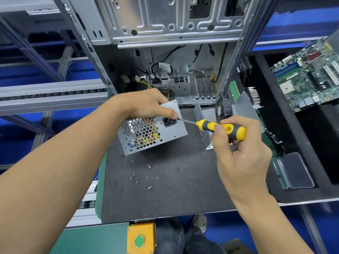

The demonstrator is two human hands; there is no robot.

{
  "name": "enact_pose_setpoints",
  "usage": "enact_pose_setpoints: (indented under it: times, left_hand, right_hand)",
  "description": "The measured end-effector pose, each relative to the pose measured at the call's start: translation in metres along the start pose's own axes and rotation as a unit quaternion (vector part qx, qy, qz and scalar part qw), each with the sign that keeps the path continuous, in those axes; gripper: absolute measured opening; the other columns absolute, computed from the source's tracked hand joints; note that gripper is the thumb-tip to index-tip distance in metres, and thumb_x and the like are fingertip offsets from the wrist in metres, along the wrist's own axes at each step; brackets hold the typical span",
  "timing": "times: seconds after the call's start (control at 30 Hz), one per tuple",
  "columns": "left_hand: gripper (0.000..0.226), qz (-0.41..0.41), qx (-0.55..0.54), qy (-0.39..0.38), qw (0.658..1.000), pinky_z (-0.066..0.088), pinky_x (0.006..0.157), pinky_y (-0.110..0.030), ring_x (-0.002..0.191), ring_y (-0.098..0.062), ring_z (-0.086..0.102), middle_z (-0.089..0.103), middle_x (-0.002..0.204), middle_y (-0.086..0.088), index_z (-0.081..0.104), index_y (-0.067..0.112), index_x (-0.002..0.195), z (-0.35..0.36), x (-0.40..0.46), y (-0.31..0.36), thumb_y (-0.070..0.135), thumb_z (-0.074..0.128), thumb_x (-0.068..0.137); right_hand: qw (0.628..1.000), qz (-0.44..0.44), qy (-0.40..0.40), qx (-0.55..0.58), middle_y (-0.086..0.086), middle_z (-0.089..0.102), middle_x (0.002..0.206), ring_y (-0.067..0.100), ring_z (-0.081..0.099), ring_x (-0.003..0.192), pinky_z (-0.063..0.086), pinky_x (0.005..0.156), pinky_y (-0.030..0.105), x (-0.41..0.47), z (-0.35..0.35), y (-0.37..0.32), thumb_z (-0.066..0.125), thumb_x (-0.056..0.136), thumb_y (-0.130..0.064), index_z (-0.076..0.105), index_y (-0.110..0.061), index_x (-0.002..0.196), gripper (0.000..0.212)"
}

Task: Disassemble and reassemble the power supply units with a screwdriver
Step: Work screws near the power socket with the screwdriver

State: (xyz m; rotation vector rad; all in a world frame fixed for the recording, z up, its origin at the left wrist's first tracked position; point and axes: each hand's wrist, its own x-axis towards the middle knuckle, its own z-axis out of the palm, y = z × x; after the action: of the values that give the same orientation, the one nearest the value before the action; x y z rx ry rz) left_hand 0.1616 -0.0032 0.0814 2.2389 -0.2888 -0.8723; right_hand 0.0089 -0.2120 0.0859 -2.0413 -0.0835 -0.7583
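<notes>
Loose screws (149, 166) scattered on dark bench (165, 198). Right hand (238, 153) clamped round yellow-black screwdriver (222, 129), tip at power supply unit (153, 132) beside its socket. Left hand (146, 105) grips unit's top. Open computer case (174, 52) behind.

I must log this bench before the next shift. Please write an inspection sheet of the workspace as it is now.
Surface: dark mat, worn, on a green bench.
Job's things: power supply unit tilted on the mat; yellow-black screwdriver, tip at the unit's upper right edge beside the left thumb.
Clutter: loose screws scattered on the mat; clear plastic box, lid shut.
Grip: left hand holds the unit's top; right hand holds the screwdriver handle.
Cables: black and yellow wires inside the open computer case.
Surroundings: motherboard at right; yellow box with green button at the near edge.
</notes>
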Motion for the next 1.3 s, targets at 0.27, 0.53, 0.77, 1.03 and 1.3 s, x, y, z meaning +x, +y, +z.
enact_pose_setpoints:
  times: [0.27, 0.53, 0.77, 1.03, 1.3]
  left_hand:
    - [0.032, -0.003, 0.01, -0.002, 1.0, 0.029, 0.04, -0.014, 0.042, -0.008, 0.035, 0.048, 0.049, 0.01, 0.076, 0.018, 0.069, 0.001, 0.002, -0.001, 0.048, 0.077, 0.08]
    - [0.036, 0.008, 0.032, -0.007, 0.999, 0.03, 0.041, -0.016, 0.044, -0.008, 0.038, 0.05, 0.05, 0.011, 0.076, 0.021, 0.067, 0.001, 0.006, -0.002, 0.056, 0.076, 0.077]
    - [0.052, 0.021, -0.002, -0.018, 1.0, 0.026, 0.05, -0.024, 0.045, -0.009, 0.029, 0.037, 0.048, 0.012, 0.06, 0.028, 0.047, 0.001, 0.002, 0.0, 0.069, 0.063, 0.08]
    - [0.049, 0.023, 0.034, -0.015, 0.999, 0.038, 0.05, -0.013, 0.049, -0.005, 0.039, 0.043, 0.052, 0.012, 0.063, 0.03, 0.051, -0.001, 0.006, 0.003, 0.073, 0.058, 0.076]
    - [0.055, 0.036, 0.076, 0.0, 0.996, 0.036, 0.049, -0.016, 0.047, -0.006, 0.038, 0.04, 0.05, 0.013, 0.06, 0.031, 0.052, -0.006, 0.014, -0.005, 0.082, 0.055, 0.072]
  right_hand:
    - [0.999, -0.045, -0.015, -0.026, 0.0, 0.057, 0.072, 0.018, 0.049, 0.062, 0.038, 0.059, 0.01, 0.004, -0.001, -0.007, 0.053, 0.099, -0.035, 0.058, -0.007, 0.098, 0.028]
    - [0.972, -0.117, -0.123, -0.162, 0.008, 0.053, 0.079, 0.025, 0.048, 0.061, 0.043, 0.057, 0.029, 0.031, -0.014, -0.032, 0.068, 0.093, -0.017, 0.062, -0.004, 0.087, 0.015]
    - [0.884, -0.136, -0.362, -0.263, 0.009, 0.04, 0.11, 0.028, 0.05, 0.074, 0.049, 0.064, 0.043, 0.076, -0.013, -0.057, 0.056, 0.092, -0.006, 0.053, -0.01, 0.103, 0.012]
    - [0.799, -0.21, -0.38, -0.416, 0.008, 0.04, 0.075, 0.032, 0.044, 0.069, 0.031, 0.061, 0.036, 0.116, -0.001, -0.07, 0.041, 0.099, -0.043, 0.044, -0.02, 0.096, 0.024]
    - [0.731, -0.276, -0.434, -0.448, 0.002, 0.034, 0.084, 0.026, 0.037, 0.073, 0.032, 0.063, 0.034, 0.124, 0.012, -0.08, 0.055, 0.098, -0.019, 0.051, -0.016, 0.104, 0.007]
